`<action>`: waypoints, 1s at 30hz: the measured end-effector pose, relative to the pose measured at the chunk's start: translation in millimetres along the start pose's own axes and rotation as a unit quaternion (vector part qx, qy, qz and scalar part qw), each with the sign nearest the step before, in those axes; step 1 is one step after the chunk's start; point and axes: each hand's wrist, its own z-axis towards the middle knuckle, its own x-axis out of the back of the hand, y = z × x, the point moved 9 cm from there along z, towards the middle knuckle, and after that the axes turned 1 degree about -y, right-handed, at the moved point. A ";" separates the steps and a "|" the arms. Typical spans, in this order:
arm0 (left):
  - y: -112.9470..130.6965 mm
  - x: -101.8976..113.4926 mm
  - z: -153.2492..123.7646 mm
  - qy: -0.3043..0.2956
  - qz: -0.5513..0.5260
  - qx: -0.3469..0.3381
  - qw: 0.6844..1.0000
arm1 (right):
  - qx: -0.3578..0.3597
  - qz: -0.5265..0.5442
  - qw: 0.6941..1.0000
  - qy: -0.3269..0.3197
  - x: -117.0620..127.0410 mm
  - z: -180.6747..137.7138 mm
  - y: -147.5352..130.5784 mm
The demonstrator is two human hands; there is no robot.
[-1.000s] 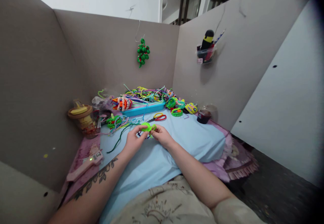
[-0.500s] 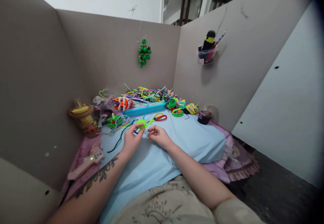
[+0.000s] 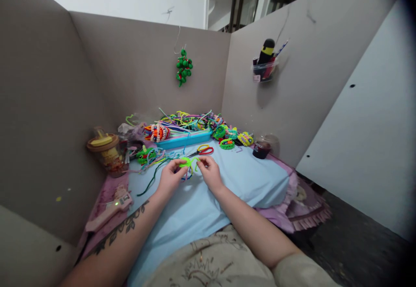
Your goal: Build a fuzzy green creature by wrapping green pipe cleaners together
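Green pipe cleaner point(image 3: 188, 162), shape unclear, pinched between both hands point(image 3: 191, 175) fingertips.

Fuzzy neon-green pipe-cleaner piece point(image 3: 188, 163) over a smooth, matt pale-blue cloth point(image 3: 247, 178); glossy plastic-handled red-and-yellow scissors point(image 3: 203, 150) beside a turquoise plastic tray point(image 3: 185, 140).

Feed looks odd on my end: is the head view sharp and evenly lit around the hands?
Head view: wide-angle, the panel walls bow; the right corners darken to black; soft even light, no glare; both hands and the green pipe cleaner read clearly, though its fine bends are too small to resolve.
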 end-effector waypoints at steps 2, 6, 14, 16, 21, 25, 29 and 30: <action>-0.2 -0.8 0.3 -0.003 0.001 -0.005 1.000 | -0.023 0.032 0.999 -0.014 -2.6 1.0 5.1; -5.2 -5.9 0.5 -0.026 -0.005 -0.005 1.000 | -0.099 0.122 0.986 -0.055 -13.1 0.0 17.4; -3.5 -8.0 0.3 -0.032 0.012 -0.008 0.999 | -0.161 0.197 0.953 -0.161 -34.7 -8.1 20.3; -1.7 -7.0 0.3 -0.029 0.005 -0.005 1.000 | -0.172 0.220 0.945 -0.172 -39.3 -10.3 21.4; -3.5 -11.4 -0.5 -0.049 -0.011 0.006 0.999 | -0.170 0.248 0.942 -0.151 -40.6 -9.9 21.5; -0.5 -12.0 -1.5 -0.051 0.046 -0.017 0.997 | -0.178 0.240 0.939 -0.168 -42.0 -11.8 19.0; 18.4 -8.4 -5.5 -0.019 0.135 -0.084 0.987 | -0.172 0.235 0.928 -0.233 -48.5 -16.7 13.9; 22.8 -7.4 -6.8 -0.011 0.145 -0.097 0.985 | -0.156 0.230 0.930 -0.241 -48.9 -16.4 11.7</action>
